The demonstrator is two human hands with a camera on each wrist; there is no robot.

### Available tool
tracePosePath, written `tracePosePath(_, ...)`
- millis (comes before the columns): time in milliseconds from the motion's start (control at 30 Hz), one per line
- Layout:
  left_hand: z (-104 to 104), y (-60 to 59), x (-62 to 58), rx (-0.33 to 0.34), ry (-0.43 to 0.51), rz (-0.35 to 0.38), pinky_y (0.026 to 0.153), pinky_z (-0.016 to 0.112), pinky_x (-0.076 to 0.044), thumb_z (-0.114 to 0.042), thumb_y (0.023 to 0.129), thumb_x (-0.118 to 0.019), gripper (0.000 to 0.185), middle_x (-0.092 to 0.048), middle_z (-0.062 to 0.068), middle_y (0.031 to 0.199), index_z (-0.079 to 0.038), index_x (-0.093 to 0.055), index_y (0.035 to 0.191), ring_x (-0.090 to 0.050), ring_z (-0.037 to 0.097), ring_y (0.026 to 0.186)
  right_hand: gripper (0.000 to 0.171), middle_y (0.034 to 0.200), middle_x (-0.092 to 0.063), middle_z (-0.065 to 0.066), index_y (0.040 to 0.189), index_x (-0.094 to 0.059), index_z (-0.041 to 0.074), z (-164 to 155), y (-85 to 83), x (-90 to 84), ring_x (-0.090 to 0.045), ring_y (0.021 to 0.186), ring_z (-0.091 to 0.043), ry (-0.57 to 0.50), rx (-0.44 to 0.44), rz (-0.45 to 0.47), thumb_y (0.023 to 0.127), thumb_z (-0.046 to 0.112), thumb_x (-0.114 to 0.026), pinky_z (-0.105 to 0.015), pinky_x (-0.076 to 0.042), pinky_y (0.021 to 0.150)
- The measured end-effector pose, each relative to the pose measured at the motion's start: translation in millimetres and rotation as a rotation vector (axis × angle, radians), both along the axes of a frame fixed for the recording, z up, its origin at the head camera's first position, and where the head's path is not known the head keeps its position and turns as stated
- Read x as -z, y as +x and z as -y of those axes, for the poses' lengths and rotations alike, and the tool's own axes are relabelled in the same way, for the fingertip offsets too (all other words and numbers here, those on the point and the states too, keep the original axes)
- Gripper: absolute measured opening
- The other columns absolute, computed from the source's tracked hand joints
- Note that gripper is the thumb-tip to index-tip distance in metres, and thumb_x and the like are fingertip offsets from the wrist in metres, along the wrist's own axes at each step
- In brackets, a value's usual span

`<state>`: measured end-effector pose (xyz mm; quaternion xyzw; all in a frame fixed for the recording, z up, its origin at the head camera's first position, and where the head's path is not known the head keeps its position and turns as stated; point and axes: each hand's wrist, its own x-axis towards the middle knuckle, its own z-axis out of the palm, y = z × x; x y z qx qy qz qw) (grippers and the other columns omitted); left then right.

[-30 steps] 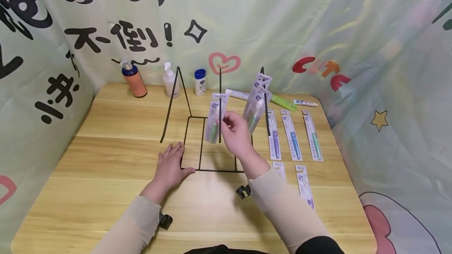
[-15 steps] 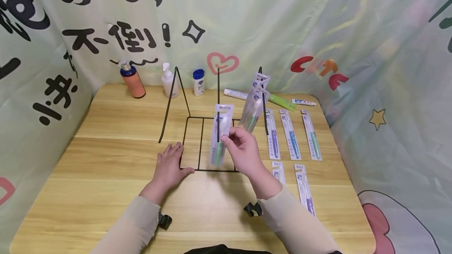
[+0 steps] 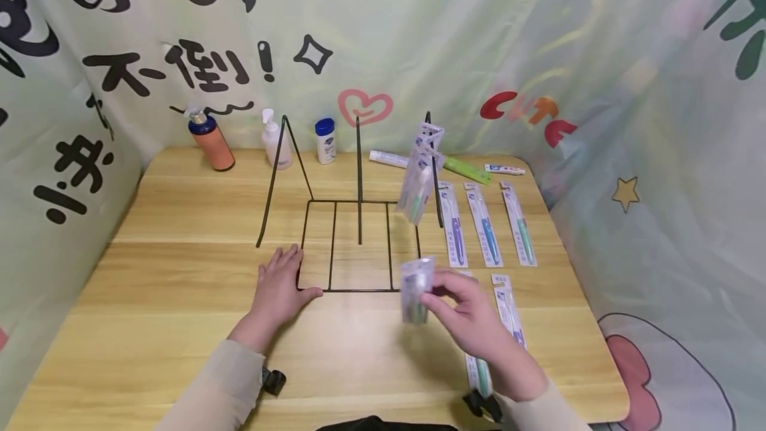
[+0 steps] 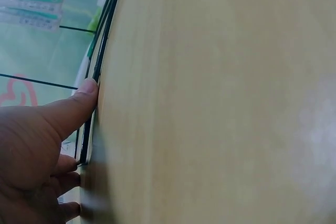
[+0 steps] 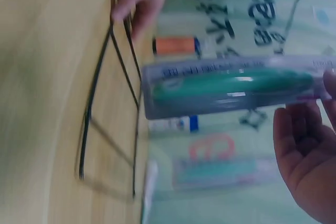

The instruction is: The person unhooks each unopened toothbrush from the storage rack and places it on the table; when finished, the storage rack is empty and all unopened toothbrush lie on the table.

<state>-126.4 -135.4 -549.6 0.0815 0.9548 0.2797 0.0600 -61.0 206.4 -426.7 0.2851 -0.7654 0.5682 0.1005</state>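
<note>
My right hand pinches a packaged toothbrush near one end, in front of the rack's right side; its green handle shows in the right wrist view. My left hand rests at the front left corner of a black wire rack. There the thumb touches the front bar and the fingers lie along the left side. Several toothbrush packs hang from the rack's right prong. No pack is on the middle prong or the left one.
More toothbrush packs lie at the right in rows, partly behind my right arm. Along the back stand an orange bottle, a pump bottle and a blue-capped bottle. A green item and small tubes lie at the back right.
My right hand has drawn the toothbrush pack off the middle prong, then toward me and to the right. The left hand stays at the rack's corner. The head view has shifted slightly.
</note>
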Motion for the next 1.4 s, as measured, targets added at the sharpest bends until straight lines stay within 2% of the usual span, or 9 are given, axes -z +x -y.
tracePosePath(133,1,1.4,0.0,0.001,-0.006,0.004,0.118,0.08,-0.01,-0.043,0.087,-0.088,0.098,-0.031,0.025,0.169,0.008,-0.042,0.157,-0.017,0.053,0.156,0.028,0.103,-0.076,-0.003,0.108,-0.072,-0.007,-47,19.9,0.7,-0.071,0.092,-0.009,-0.024,0.066,0.015,0.087,-0.025,-0.065,-0.021,-0.059,0.08)
tracePosePath(233,0,1.2,-0.8,0.005,-0.007,0.002,0.118,0.08,-0.01,-0.044,0.087,-0.087,0.099,-0.031,0.025,0.169,0.008,-0.042,0.157,-0.017,0.053,0.156,0.031,0.1,-0.077,0.003,0.108,-0.069,-0.013,-91,30.5,8.1,-0.071,0.084,-0.006,-0.006,0.214,0.081,0.084,-0.031,-0.061,-0.018,-0.058,0.074)
tracePosePath(400,0,0.4,-2.1,0.007,-0.006,-0.01,0.117,0.08,-0.011,-0.043,0.087,-0.087,0.099,-0.032,0.025,0.168,0.009,-0.041,0.157,-0.018,0.053,0.156,0.028,0.086,-0.074,0.006,0.121,-0.06,-0.016,-172,38.6,23.6,-0.066,0.069,-0.005,0.241,0.516,0.34,0.093,-0.018,-0.067,-0.02,-0.057,0.06)
tracePosePath(600,2,0.0,-5.7,0.004,-0.009,-0.012,0.118,0.08,-0.01,-0.041,0.088,-0.087,0.098,-0.031,0.025,0.169,0.009,-0.041,0.157,-0.018,0.053,0.156,0.045,0.091,-0.075,-0.008,0.136,-0.051,-0.019,-232,35.8,55.5,-0.065,0.071,-0.007,0.428,0.58,0.774,0.107,0.012,-0.065,-0.027,-0.056,0.061)
tracePosePath(767,0,-0.3,-7.3,0.012,-0.018,-0.015,0.117,0.081,-0.011,-0.042,0.088,-0.087,0.098,-0.031,0.025,0.169,0.009,-0.041,0.157,-0.019,0.054,0.155,0.05,0.1,-0.073,-0.014,0.14,-0.053,-0.017,-244,27.0,75.2,-0.066,0.082,-0.018,0.548,0.593,0.9,0.108,0.021,-0.063,-0.029,-0.054,0.068)
tracePosePath(967,-1,1.3,-7.2,0.007,-0.024,-0.011,0.117,0.081,-0.011,-0.041,0.087,-0.088,0.098,-0.031,0.025,0.169,0.009,-0.041,0.157,-0.018,0.054,0.156,0.054,0.13,-0.059,-0.037,0.142,-0.051,-0.016,-233,20.5,72.5,-0.061,0.108,-0.045,0.704,0.685,0.905,0.106,0.022,-0.063,-0.055,-0.055,0.088)
tracePosePath(1100,-1,2.8,-7.7,0.006,-0.024,-0.009,0.117,0.08,-0.011,-0.041,0.088,-0.087,0.097,-0.03,0.025,0.169,0.009,-0.041,0.157,-0.018,0.054,0.155,0.055,0.135,-0.055,-0.038,0.144,-0.05,-0.015,-203,13.9,52.7,-0.057,0.117,-0.052,0.733,0.764,0.78,0.106,0.024,-0.062,-0.065,-0.05,0.094)
tracePosePath(1267,0,2.3,-7.0,-0.001,-0.008,0.0,0.118,0.08,-0.009,-0.041,0.088,-0.087,0.097,-0.03,0.025,0.169,0.008,-0.041,0.158,-0.017,0.053,0.156,0.044,0.118,-0.068,-0.024,0.136,-0.063,-0.007,-146,-7.9,26.3,-0.064,0.103,-0.037,0.599,0.748,0.473,0.105,0.023,-0.068,-0.035,-0.056,0.083)
tracePosePath(1400,-1,0.8,-5.8,0.0,-0.006,0.003,0.118,0.08,-0.009,-0.042,0.087,-0.088,0.098,-0.03,0.024,0.169,0.008,-0.041,0.158,-0.017,0.053,0.156,0.034,0.108,-0.071,-0.018,0.128,-0.069,-0.003,-103,-38.0,13.9,-0.064,0.097,-0.025,0.436,0.684,0.288,0.102,0.017,-0.073,-0.01,-0.047,0.074)
